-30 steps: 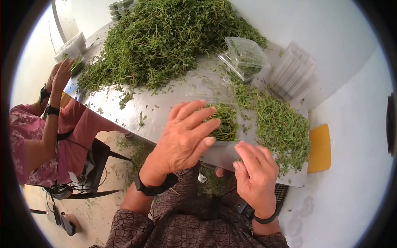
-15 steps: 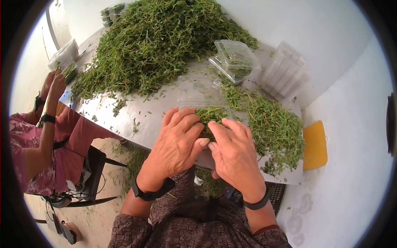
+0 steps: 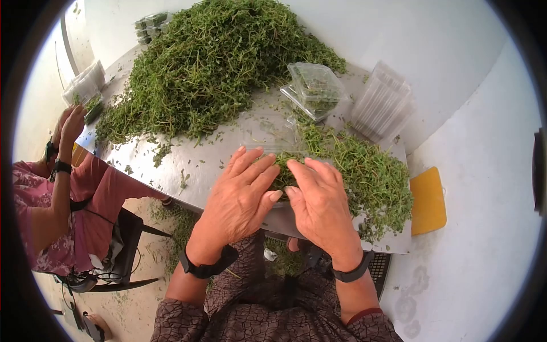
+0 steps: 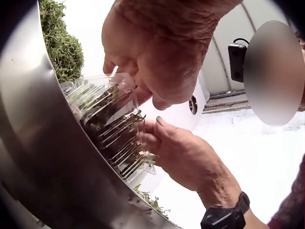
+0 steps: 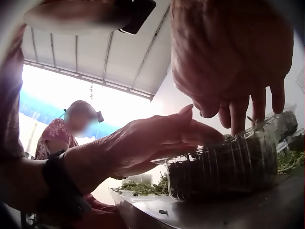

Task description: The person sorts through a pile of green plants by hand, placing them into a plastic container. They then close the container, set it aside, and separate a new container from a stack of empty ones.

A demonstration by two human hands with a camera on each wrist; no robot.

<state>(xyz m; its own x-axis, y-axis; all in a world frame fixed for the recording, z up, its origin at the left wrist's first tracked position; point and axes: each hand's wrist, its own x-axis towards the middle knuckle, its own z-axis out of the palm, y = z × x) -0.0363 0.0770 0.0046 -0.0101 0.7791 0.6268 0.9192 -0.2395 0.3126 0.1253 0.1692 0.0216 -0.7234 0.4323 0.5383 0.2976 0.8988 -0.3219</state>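
Observation:
A clear plastic clamshell box (image 5: 224, 169) filled with leafy green stems stands at the table's front edge. My left hand (image 3: 242, 196) lies over the box's left side, fingers extended onto the greens (image 3: 286, 165). From the right, my right hand (image 3: 322, 199) reaches in, its fingertips down in the greens, as the right wrist view also shows. Both thumbs are at the near rim, their tips close together. The box's ribbed wall (image 4: 116, 129) shows in the left wrist view, and its lid (image 3: 268, 138) lies folded back on the table.
A large heap of greens (image 3: 194, 74) covers the table's back, and a smaller one (image 3: 376, 176) lies right of my hands. Behind stand clamshells with greens (image 3: 316, 88) and a nested clamshell stack (image 3: 382, 102). A yellow board (image 3: 428, 199) is beyond the right edge. Another person (image 3: 48, 216) sits left.
My right hand has moved left and forward onto the greens in the box, joining the left hand. The head view has shifted slightly. The other person's hands have lowered a little.

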